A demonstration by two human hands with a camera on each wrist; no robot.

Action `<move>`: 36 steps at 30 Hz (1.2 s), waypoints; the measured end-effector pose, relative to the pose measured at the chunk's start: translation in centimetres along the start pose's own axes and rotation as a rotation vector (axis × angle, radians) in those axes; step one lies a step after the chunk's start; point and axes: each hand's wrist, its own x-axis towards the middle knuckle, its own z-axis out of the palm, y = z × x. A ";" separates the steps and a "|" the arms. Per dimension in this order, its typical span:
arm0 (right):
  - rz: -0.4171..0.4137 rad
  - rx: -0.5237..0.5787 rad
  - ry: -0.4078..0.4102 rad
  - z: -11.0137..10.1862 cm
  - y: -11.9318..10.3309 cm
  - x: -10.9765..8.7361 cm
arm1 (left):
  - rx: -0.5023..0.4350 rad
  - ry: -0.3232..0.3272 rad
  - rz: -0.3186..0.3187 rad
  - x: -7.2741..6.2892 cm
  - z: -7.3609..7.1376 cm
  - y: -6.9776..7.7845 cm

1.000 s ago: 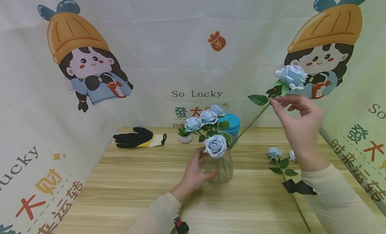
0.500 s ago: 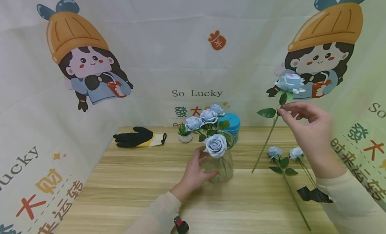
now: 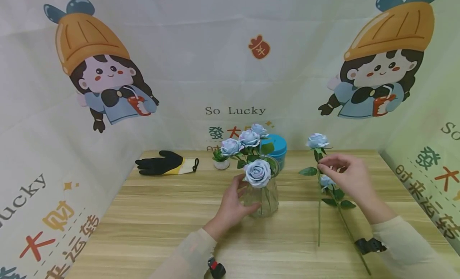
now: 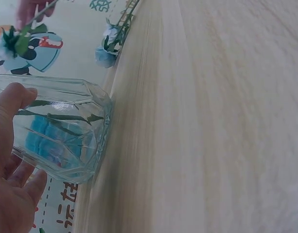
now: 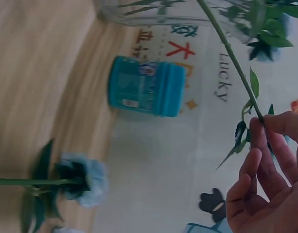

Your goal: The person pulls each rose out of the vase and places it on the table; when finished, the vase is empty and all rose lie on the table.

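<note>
Rose (image 3: 318,141) is moving down, right of centre | right grip (image 3: 345,173) is pinching its stem (image 3: 318,215), left grip (image 3: 233,205) is holding vase (image 3: 268,203), centre | leaves (image 3: 308,171) possibly snagging second rose (image 3: 327,182), hanging too close

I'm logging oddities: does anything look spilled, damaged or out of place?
Perhaps the single black glove, back left on the table: it seems unrelated to the roses. The glass vase stands upright, no spill visible.

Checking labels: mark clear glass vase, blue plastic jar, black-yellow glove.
Clear glass vase (image 4: 71,93), left wrist view, wall.
Blue plastic jar (image 5: 138,88), right wrist view, body.
Black-yellow glove (image 3: 167,164), head view, black part.
</note>
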 end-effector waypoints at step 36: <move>0.126 -0.087 -0.413 6.6 6.1 -1.2 | 0.003 -0.015 -0.017 -0.1 -0.2 0.4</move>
